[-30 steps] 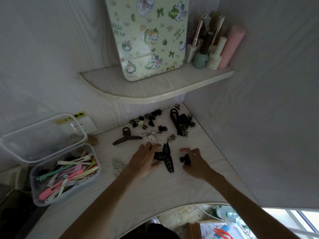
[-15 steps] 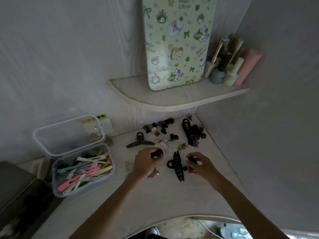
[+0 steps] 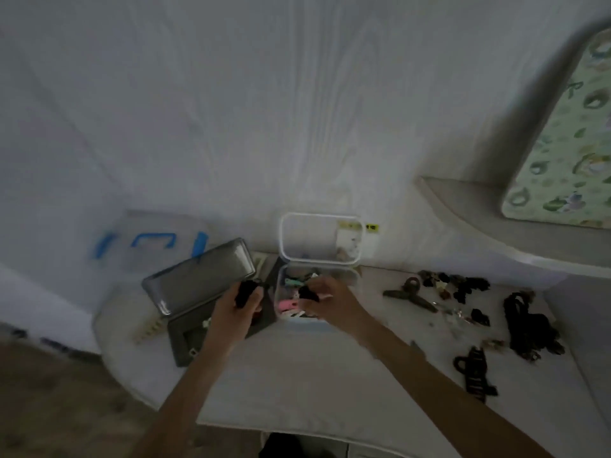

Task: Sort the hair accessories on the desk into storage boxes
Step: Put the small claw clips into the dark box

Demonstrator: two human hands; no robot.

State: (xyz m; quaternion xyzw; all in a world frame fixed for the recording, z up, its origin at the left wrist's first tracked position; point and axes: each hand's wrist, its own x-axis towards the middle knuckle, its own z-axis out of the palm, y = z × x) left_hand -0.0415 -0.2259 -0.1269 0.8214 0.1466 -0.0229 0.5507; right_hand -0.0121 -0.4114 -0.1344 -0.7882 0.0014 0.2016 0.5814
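My left hand (image 3: pixel 236 307) grips a small black hair clip (image 3: pixel 245 291) above a dark grey storage box (image 3: pixel 185 338) whose lid (image 3: pixel 198 279) stands open. My right hand (image 3: pixel 330 300) pinches another small black clip (image 3: pixel 308 294) over the clear plastic box (image 3: pixel 353 276) of coloured flat clips. Its clear lid (image 3: pixel 319 238) leans against the wall. On the desk (image 3: pixel 314 375) to the right lie a large black claw clip (image 3: pixel 474 371), a dark brown claw clip (image 3: pixel 410 294), black hair ties (image 3: pixel 525 325) and several small dark clips (image 3: pixel 456 285). The frame is blurred.
A corner shelf (image 3: pixel 496 226) on the right carries a green patterned tin (image 3: pixel 565 150). A clear container with blue latches (image 3: pixel 148 244) stands against the wall at left. A pale comb-like clip (image 3: pixel 147 330) lies beside the grey box. The desk's curved front edge runs along the bottom.
Both hands lifted small black clips off the desk and carried them left to the boxes. The view swung left, bringing the grey box into sight. The large black claw clip stayed on the desk.
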